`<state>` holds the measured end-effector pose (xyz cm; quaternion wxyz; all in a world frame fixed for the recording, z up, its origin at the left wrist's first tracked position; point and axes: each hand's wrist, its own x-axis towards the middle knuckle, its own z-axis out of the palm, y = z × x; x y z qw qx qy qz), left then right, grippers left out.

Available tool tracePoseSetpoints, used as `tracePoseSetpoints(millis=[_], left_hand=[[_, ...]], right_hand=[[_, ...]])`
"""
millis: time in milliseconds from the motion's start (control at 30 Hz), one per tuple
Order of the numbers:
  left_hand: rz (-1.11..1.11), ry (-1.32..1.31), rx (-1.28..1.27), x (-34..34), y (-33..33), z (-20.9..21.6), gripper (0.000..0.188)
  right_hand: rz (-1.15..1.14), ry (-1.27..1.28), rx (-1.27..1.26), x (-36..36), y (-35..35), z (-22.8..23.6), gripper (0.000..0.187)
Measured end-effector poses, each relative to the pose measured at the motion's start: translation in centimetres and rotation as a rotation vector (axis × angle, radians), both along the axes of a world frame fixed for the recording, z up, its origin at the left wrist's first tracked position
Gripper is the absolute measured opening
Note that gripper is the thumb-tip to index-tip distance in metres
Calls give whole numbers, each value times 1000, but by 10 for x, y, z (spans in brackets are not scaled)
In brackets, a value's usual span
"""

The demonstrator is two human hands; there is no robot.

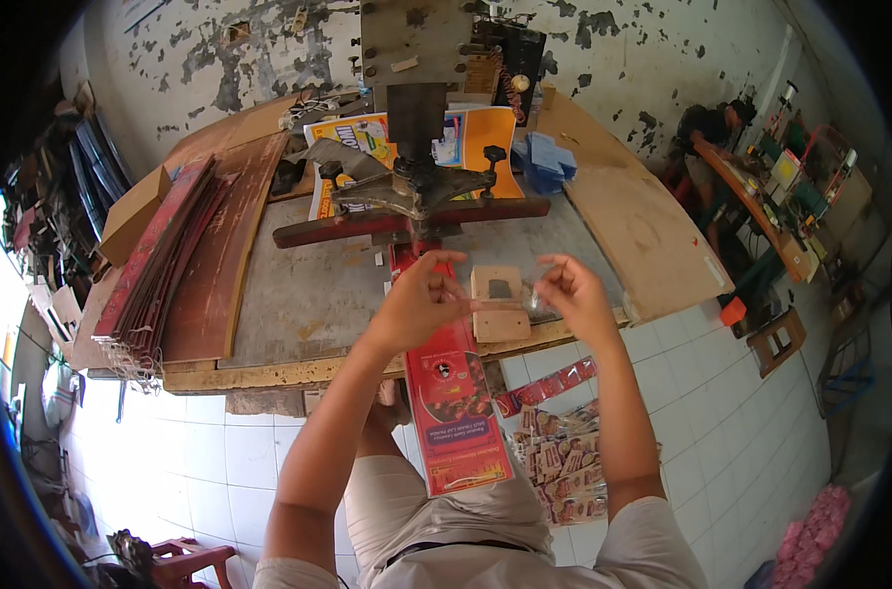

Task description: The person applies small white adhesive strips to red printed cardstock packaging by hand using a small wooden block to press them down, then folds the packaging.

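At the table's front edge, my left hand is closed, its thumb and fingers pinching one end of a thin clear plastic strip, perhaps tape. My right hand pinches the other end. The strip spans a small pale wooden block, which carries a dark grey patch. Beneath my left wrist lies a long red printed sheet. Its far end reaches under the press head, while its near end hangs over the edge toward my lap. A small dark hole shows near its middle.
Red long strips are stacked at the left beside a cardboard box. Orange printed sheets and a blue plastic bundle sit behind the press. Printed packets lie on the floor. A person sits at another bench, far right.
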<state>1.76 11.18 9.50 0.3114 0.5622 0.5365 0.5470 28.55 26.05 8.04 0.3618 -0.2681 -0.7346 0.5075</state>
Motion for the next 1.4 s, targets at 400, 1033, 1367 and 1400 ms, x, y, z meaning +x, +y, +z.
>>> tracePoseSetpoints(millis=[400, 1033, 1367, 1400], left_hand=[[439, 932, 225, 3, 66, -35, 49], [329, 1220, 356, 16, 24, -10, 49], [116, 918, 284, 1, 27, -36, 31], [123, 900, 298, 2, 28, -35, 28]], right_hand=[[-124, -64, 160, -27, 66, -40, 34], [-169, -187, 821, -9, 22, -20, 41], [-44, -227, 755, -9, 18, -40, 36], [-47, -226, 764, -8, 18, -42, 35]])
